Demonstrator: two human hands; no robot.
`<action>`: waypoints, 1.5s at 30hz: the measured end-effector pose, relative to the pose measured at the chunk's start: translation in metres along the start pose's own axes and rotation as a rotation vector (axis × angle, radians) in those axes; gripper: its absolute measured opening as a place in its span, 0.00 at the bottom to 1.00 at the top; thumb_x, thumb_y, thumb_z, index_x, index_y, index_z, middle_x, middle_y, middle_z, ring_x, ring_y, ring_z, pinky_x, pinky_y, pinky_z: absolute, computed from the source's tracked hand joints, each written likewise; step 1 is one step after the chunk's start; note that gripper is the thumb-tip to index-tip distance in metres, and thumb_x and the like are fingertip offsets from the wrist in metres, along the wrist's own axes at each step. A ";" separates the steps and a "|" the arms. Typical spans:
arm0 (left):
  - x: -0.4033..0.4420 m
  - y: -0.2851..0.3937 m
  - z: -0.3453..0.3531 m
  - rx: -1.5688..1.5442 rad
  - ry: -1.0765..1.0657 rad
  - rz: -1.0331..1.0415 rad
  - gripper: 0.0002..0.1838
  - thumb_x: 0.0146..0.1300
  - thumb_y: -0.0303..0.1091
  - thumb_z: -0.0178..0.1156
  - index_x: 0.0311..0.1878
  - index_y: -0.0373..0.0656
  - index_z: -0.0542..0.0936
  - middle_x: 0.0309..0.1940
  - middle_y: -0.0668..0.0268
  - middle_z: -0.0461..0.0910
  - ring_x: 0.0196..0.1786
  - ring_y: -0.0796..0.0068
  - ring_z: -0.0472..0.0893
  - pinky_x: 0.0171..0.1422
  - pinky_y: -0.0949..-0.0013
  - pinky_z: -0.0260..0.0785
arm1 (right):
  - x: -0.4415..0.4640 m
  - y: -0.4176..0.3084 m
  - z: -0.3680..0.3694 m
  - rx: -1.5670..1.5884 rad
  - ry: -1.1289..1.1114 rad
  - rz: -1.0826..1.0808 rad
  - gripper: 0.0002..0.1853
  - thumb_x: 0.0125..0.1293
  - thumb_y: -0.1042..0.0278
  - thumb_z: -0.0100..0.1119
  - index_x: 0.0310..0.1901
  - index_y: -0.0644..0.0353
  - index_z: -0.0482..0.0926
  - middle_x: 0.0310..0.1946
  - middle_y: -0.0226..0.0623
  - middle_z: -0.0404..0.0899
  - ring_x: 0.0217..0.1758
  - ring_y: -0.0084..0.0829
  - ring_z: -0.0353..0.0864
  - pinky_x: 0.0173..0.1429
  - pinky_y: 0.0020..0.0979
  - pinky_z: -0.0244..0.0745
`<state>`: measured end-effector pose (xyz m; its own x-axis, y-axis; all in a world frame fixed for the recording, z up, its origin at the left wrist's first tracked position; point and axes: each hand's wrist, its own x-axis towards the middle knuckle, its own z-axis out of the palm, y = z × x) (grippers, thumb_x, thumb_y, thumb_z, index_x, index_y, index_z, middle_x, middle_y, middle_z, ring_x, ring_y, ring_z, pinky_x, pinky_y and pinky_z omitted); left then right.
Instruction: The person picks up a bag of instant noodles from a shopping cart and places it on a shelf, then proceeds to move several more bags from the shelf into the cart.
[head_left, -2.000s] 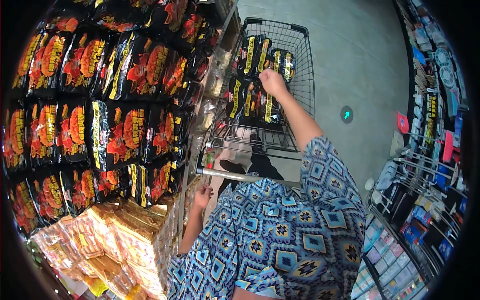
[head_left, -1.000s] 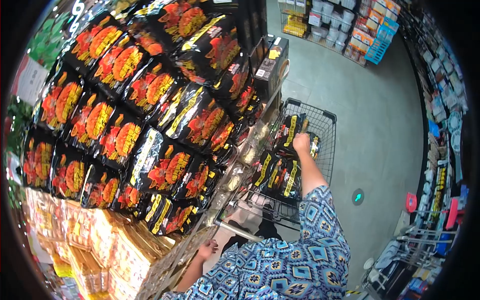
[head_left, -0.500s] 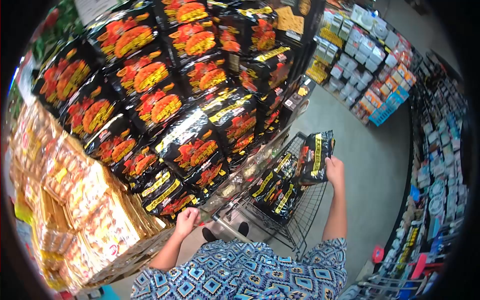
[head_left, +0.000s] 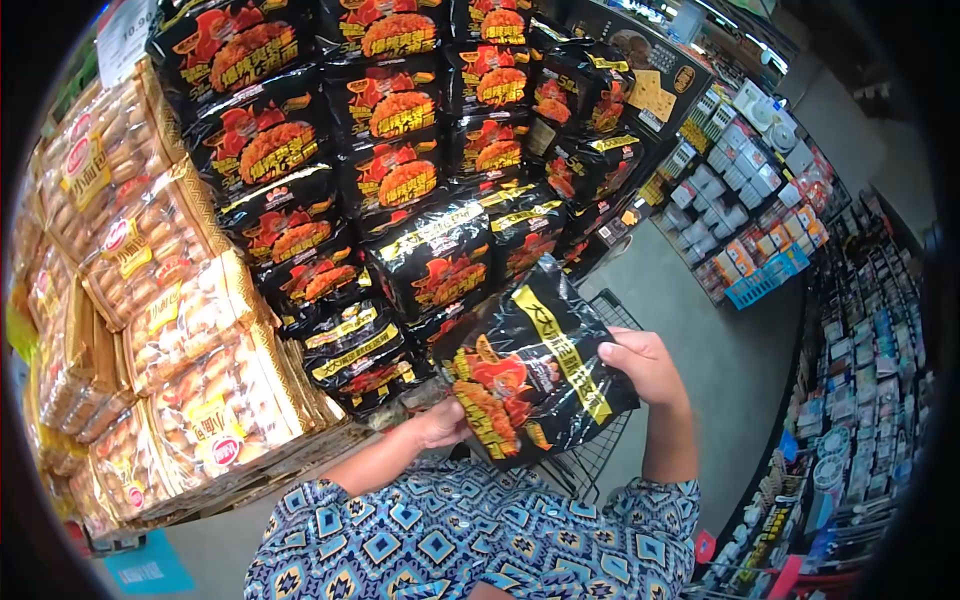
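A black multipack of instant noodles (head_left: pixel 530 370), with red and yellow print and a yellow band, is held up tilted in front of my body. My right hand (head_left: pixel 645 368) grips its right edge, thumb on the front. At the lower left edge, my left hand (head_left: pixel 440 422) closes on the pack, its fingers partly hidden. Behind the pack stands a wire shopping cart (head_left: pixel 600 445), mostly covered by it. Matching black packs (head_left: pixel 440 258) are stacked on the display just beyond my hands.
Clear-and-gold packs of small breads (head_left: pixel 190 330) are piled at the left. A printed cardboard stand (head_left: pixel 655 75) rises at the end of the black stack. Across the grey floor (head_left: pixel 715 400), shelves of small goods (head_left: pixel 870 400) line the right side, with a blue basket (head_left: pixel 765 280) farther back.
My right hand has brought the noodle pack from above the cart toward my body, turning its front toward me. My left hand has moved right from near the cart handle to the pack's edge.
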<state>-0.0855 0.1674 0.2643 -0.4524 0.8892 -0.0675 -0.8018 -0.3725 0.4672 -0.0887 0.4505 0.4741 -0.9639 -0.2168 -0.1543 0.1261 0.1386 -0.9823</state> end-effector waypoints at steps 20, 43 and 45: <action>-0.015 0.060 0.013 0.123 0.165 0.287 0.40 0.61 0.52 0.68 0.69 0.41 0.64 0.61 0.59 0.76 0.62 0.63 0.78 0.67 0.55 0.72 | 0.059 -0.031 0.021 -0.389 -0.009 -0.024 0.16 0.73 0.63 0.57 0.26 0.56 0.69 0.24 0.14 0.62 0.27 0.11 0.58 0.30 0.21 0.57; -0.046 0.004 -0.006 0.336 0.217 -0.042 0.31 0.67 0.44 0.63 0.69 0.42 0.68 0.62 0.64 0.74 0.62 0.72 0.75 0.68 0.63 0.68 | 0.039 0.021 0.048 -0.783 0.005 -0.035 0.10 0.65 0.72 0.62 0.29 0.66 0.74 0.19 0.34 0.68 0.24 0.20 0.64 0.29 0.27 0.64; -0.055 -0.007 -0.015 0.239 0.225 -0.044 0.31 0.67 0.47 0.64 0.69 0.44 0.69 0.62 0.65 0.74 0.60 0.72 0.76 0.65 0.64 0.70 | 0.043 0.012 0.067 -0.826 -0.064 -0.075 0.07 0.65 0.72 0.61 0.32 0.67 0.76 0.20 0.41 0.71 0.21 0.25 0.68 0.29 0.29 0.67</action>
<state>-0.0607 0.1167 0.2513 -0.5155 0.8123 -0.2728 -0.7205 -0.2385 0.6512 -0.1131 0.3779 0.4480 -0.9445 -0.3049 -0.1218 -0.1746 0.7807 -0.6000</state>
